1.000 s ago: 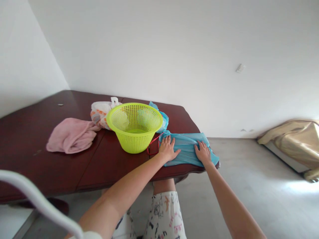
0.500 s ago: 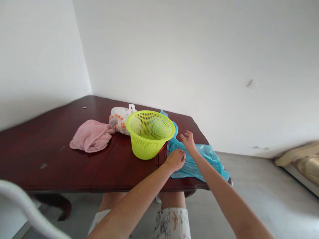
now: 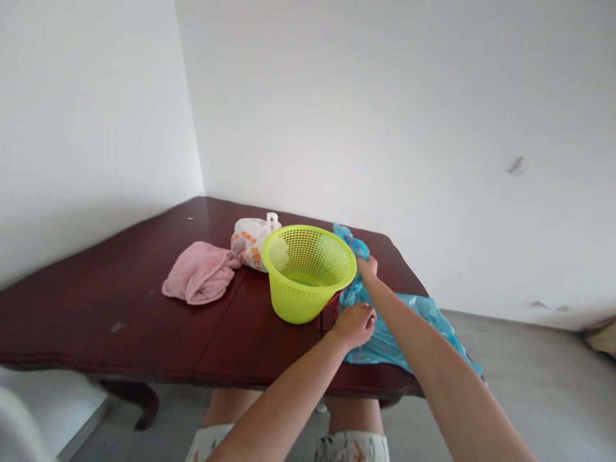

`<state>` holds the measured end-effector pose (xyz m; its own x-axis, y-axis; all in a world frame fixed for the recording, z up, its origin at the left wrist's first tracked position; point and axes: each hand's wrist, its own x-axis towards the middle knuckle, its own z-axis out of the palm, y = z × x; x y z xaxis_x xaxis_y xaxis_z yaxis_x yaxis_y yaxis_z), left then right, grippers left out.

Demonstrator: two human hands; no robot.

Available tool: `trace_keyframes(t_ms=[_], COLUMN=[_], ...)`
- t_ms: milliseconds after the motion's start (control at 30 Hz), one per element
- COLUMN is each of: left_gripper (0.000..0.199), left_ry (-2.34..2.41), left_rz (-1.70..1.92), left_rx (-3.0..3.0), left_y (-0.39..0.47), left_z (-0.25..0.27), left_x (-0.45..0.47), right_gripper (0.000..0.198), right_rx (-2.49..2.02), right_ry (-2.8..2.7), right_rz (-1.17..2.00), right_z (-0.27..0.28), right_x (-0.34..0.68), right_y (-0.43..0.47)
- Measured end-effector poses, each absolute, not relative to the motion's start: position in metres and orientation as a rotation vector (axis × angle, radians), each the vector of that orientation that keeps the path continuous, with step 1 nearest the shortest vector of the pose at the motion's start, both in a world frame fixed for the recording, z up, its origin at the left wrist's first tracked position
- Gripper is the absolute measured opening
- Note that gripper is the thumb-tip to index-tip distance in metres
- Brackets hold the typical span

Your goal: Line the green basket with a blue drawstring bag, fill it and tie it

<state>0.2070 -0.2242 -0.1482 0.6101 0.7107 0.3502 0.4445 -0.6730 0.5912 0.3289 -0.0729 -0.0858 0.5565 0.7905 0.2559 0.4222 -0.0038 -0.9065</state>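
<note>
A blue plastic bag point(image 3: 385, 340) with thin red drawstrings lies crumpled along the right end of the table. My left hand point(image 3: 357, 324) is closed in a fist over its near part; what the curled fingers hold is hidden. Farther back, my right hand point(image 3: 369, 265) is closed on the bag's gathered upper part, with its fingertips partly out of sight. A pink-red string loop shows on the raised blue plastic just beyond that hand. Immediately left of both hands stands a yellow-green plastic basket point(image 3: 293, 307), upright, with perforated sides. Red string runs beside its base.
A pink cloth point(image 3: 199, 273) lies folded left of the basket. Behind it sits a knotted white plastic bag point(image 3: 250, 240) with orange print. The dark red wooden table point(image 3: 120, 282) has a wavy edge and meets the white wall point(image 3: 337, 115) at the back.
My right hand has gone from open fingers above the blue bag to closed on its upper part. My left hand stays in a fist. The view has shifted a little left.
</note>
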Motion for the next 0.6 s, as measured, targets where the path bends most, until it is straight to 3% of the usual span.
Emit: trace_keyframes(t_ms=[167,333,500,600], left_gripper=[0.016,0.028,0.035,0.027], left_ry=[0.893,0.824,0.418,0.489], left_rz=[0.842,0.934,1.525,1.588], left_rx=[2.37,2.318,1.92,1.78], left_y=[-0.225,-0.227,-0.276,-0.326], left_z=[-0.149,-0.138,-0.109,-0.086], left_x=[0.208,0.203,0.188,0.172], right_gripper=[0.045,0.061,0.063,0.057], right_rx=[-1.43,-1.214,-1.352,-1.524], right_ry=[-0.9,-0.867,-0.793,-0.776], right_rz=[0.062,-0.162,-0.428,-0.495], right_z=[-0.024,0.017,-0.039,-0.099], right_x=[0.381,0.422,0.423,0.396], right_y=[-0.096,-0.191,-0.356,-0.448])
